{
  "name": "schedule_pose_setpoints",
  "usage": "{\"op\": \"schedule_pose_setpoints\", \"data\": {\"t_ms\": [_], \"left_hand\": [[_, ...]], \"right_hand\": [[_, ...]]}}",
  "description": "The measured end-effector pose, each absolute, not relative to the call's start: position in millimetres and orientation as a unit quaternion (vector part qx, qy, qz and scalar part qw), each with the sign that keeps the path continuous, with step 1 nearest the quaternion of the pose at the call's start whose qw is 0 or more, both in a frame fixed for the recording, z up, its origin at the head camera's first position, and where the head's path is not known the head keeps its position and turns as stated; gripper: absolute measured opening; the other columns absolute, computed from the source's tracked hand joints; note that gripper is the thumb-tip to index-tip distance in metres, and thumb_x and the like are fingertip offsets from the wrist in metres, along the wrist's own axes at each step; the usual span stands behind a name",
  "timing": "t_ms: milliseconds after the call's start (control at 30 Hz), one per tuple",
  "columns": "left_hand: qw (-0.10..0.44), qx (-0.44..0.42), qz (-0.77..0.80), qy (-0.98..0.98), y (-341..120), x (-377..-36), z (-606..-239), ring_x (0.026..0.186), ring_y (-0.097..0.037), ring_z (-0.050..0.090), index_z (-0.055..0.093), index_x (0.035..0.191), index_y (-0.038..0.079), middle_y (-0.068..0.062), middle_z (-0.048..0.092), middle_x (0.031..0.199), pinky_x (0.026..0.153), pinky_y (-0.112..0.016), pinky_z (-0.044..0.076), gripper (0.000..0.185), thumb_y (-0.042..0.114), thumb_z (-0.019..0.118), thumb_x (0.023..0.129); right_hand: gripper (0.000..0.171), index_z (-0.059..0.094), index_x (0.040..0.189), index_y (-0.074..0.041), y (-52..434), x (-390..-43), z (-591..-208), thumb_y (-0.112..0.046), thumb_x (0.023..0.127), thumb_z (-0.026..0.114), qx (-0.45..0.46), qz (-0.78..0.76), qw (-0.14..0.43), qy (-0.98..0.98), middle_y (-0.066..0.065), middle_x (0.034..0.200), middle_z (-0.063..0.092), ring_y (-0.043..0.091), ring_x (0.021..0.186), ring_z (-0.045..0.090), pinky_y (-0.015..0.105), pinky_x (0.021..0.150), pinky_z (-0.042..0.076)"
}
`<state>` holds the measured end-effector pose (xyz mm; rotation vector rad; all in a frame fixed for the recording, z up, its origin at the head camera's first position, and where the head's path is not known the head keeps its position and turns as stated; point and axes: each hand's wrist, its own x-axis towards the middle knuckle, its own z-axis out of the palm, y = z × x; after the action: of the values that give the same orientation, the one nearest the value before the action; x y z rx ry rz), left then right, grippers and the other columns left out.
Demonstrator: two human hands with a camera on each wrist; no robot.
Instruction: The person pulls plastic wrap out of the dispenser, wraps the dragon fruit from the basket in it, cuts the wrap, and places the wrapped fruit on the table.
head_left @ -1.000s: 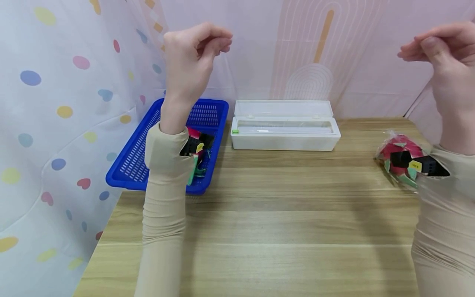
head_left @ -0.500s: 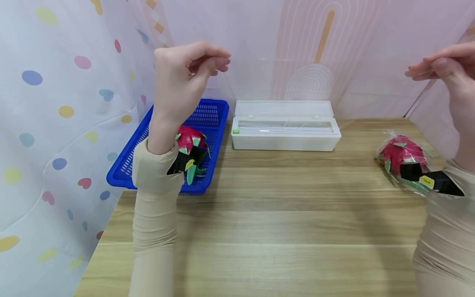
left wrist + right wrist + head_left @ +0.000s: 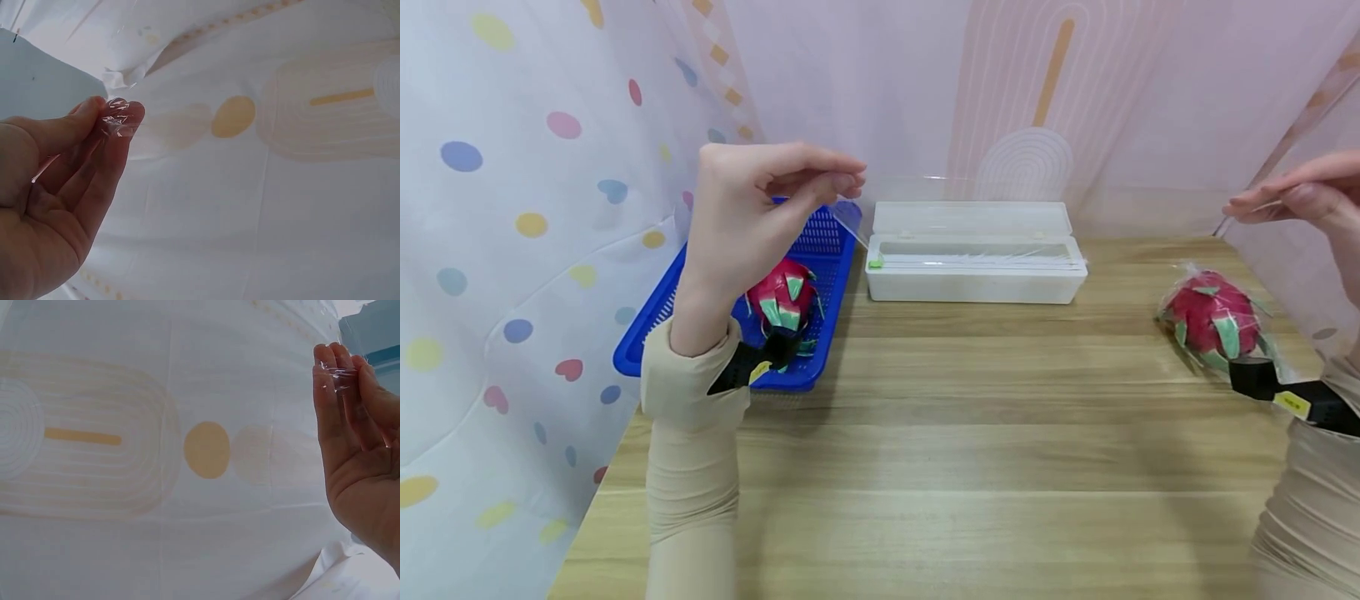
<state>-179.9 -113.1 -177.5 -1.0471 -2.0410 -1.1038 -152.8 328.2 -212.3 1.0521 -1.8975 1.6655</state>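
1. Grip, left: the left hand [image 3: 752, 212] pinches one corner of a clear sheet of cling film [image 3: 1037, 208] between thumb and fingertips; the left wrist view shows the film crumpled at the fingertips [image 3: 119, 119].
2. Grip, right: the right hand [image 3: 1303, 196] pinches the opposite corner, fingers nearly straight and pressed together, film bunched at the tips [image 3: 337, 372].
3. Location of the film: stretched in the air between both hands, above the white dispenser box [image 3: 976, 254], which sits open at 12 o'clock on the table [image 3: 925, 467]. Whether the sheet is cut free of the roll cannot be told.
4. Handling judgement: keep even tension on both corners and hold the hands level; slack would probably let the film fold and cling to itself. Pinches look small, so a sharp pull could slip a corner.
5. Fruit: an unwrapped dragon fruit [image 3: 784, 296] lies in the blue basket [image 3: 658, 333] at 10 o'clock, just below the left wrist. A wrapped one [image 3: 1212, 321] lies at 3 o'clock, near the right table edge.
6. Edges and room: curtain walls stand close at left, rear and right. Open table lies from centre to 6 o'clock; judged the safest place to lower the sheet. The raised lid of the box is the nearest snag point.
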Motion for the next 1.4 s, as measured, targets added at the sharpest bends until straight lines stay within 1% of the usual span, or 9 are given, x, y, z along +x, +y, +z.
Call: {"op": "schedule_pose_setpoints", "data": {"t_ms": [267, 567, 700, 800, 933, 1067, 1133, 1300, 1400], "left_hand": [[0.3, -0.391, -0.42, -0.762, -116, -172, -185, 0.085, 0.003, 0.069, 0.072, 0.093, -0.007, -0.017, 0.074, 0.092, 0.077, -0.018, 0.056, 0.012, -0.002, 0.066, 0.085], [0.298, -0.395, -0.412, -0.765, -122, -161, -196, 0.075, -0.002, 0.068, 0.074, 0.088, -0.004, -0.015, 0.075, 0.088, 0.058, -0.012, 0.046, 0.008, -0.002, 0.071, 0.081], [0.252, -0.424, -0.428, -0.758, -125, -157, -199, 0.077, 0.002, 0.068, 0.074, 0.089, -0.005, -0.015, 0.074, 0.087, 0.064, -0.013, 0.052, 0.013, -0.007, 0.072, 0.077], [0.226, -0.446, -0.431, -0.751, -127, -155, -202, 0.077, 0.003, 0.068, 0.073, 0.09, -0.006, -0.016, 0.074, 0.086, 0.061, -0.013, 0.052, 0.017, -0.012, 0.071, 0.074], [0.241, -0.445, -0.413, -0.757, -127, -151, -207, 0.077, 0.0, 0.067, 0.073, 0.092, -0.005, -0.015, 0.074, 0.087, 0.058, -0.012, 0.048, 0.019, -0.012, 0.072, 0.074], [0.279, -0.425, -0.394, -0.766, -125, -148, -213, 0.085, -0.011, 0.071, 0.074, 0.09, -0.003, -0.014, 0.074, 0.089, 0.074, -0.014, 0.053, 0.016, -0.01, 0.072, 0.075], [0.291, -0.421, -0.397, -0.762, -125, -147, -215, 0.085, -0.013, 0.071, 0.074, 0.088, -0.003, -0.014, 0.074, 0.088, 0.076, -0.014, 0.054, 0.015, -0.01, 0.072, 0.075], [0.283, -0.43, -0.427, -0.744, -125, -147, -219, 0.084, -0.003, 0.07, 0.073, 0.085, -0.003, -0.016, 0.074, 0.084, 0.073, -0.014, 0.053, 0.013, -0.011, 0.072, 0.075], [0.257, -0.441, -0.44, -0.739, -127, -146, -221, 0.081, -0.002, 0.069, 0.073, 0.085, -0.004, -0.016, 0.073, 0.083, 0.067, -0.013, 0.051, 0.011, -0.009, 0.072, 0.076]], "right_hand": [[0.022, 0.062, 0.103, 0.019, 331, -148, -220, 0.006, 0.095, 0.046, 0.402, 0.59, 0.185, -0.675, 0.004, 0.105, 0.074, 0.01, 0.101, 0.069, 0.013, 0.087, 0.051], [0.021, 0.062, 0.1, 0.019, 323, -136, -229, 0.01, 0.095, 0.044, 0.415, 0.636, 0.154, -0.632, 0.009, 0.103, 0.074, 0.014, 0.098, 0.07, 0.015, 0.086, 0.052], [0.022, 0.063, 0.101, 0.017, 323, -131, -233, 0.01, 0.095, 0.043, 0.415, 0.634, 0.153, -0.635, 0.008, 0.103, 0.074, 0.013, 0.097, 0.07, 0.014, 0.086, 0.052], [0.023, 0.065, 0.101, 0.014, 325, -127, -235, 0.008, 0.095, 0.044, 0.404, 0.623, 0.162, -0.65, 0.005, 0.103, 0.074, 0.01, 0.096, 0.07, 0.012, 0.086, 0.052], [0.022, 0.066, 0.099, 0.012, 326, -124, -238, 0.006, 0.095, 0.045, 0.389, 0.601, 0.192, -0.671, 0.001, 0.101, 0.074, 0.007, 0.095, 0.069, 0.01, 0.085, 0.05], [0.023, 0.067, 0.099, 0.011, 326, -121, -240, 0.004, 0.096, 0.046, 0.386, 0.583, 0.214, -0.682, -0.002, 0.102, 0.074, 0.005, 0.096, 0.069, 0.008, 0.086, 0.049], [0.022, 0.069, 0.099, 0.007, 325, -119, -241, 0.002, 0.095, 0.047, 0.38, 0.579, 0.22, -0.687, -0.004, 0.101, 0.074, 0.003, 0.095, 0.068, 0.007, 0.086, 0.048], [0.021, 0.071, 0.098, 0.003, 326, -115, -245, -0.001, 0.093, 0.051, 0.379, 0.579, 0.218, -0.688, -0.005, 0.101, 0.074, 0.002, 0.095, 0.068, 0.007, 0.086, 0.048], [0.02, 0.069, 0.097, 0.008, 327, -114, -246, 0.002, 0.094, 0.05, 0.396, 0.583, 0.204, -0.679, -0.002, 0.101, 0.074, 0.005, 0.096, 0.068, 0.009, 0.086, 0.049]]}}
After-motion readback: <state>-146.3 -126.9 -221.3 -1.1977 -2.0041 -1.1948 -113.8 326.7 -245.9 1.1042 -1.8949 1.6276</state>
